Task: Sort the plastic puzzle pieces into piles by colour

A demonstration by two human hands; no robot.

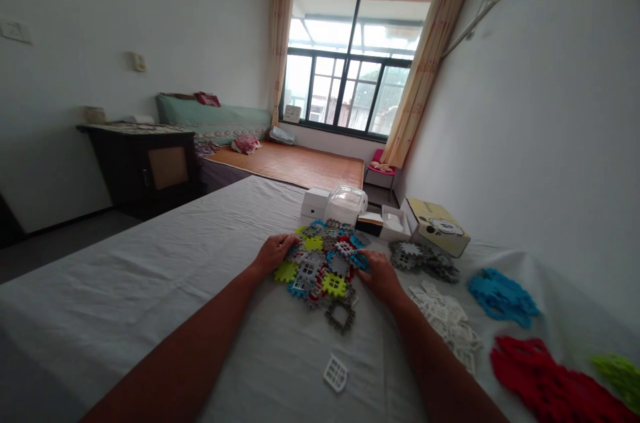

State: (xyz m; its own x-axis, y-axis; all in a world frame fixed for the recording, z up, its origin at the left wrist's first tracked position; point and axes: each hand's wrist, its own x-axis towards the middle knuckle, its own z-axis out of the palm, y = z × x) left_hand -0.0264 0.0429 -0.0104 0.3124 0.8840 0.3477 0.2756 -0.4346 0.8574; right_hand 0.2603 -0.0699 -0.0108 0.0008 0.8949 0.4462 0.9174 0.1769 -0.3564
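Note:
In front of me is a mound of toothed plastic building pieces (320, 266) in grey, lime, blue and red, some with white window inserts. My left hand (274, 251) is at its left edge, fingers closed against the pieces. On the opposite edge my right hand (379, 274) has its index finger and thumb around a blue toothed piece (359, 259); its other fingers are curled. A dark grey toothed frame (341, 317) lies at the mound's near edge. Closer to me, a white window piece (336, 373) lies alone on the sheet.
Sorted piles lie to the right: grey pieces (425, 261), white window pieces (447, 323), blue pieces (503, 295), red pieces (550, 379) and lime pieces (620, 373). Behind the mound stand a white box (315, 203), a clear plastic container (346, 204) and a yellow printed box (437, 226).

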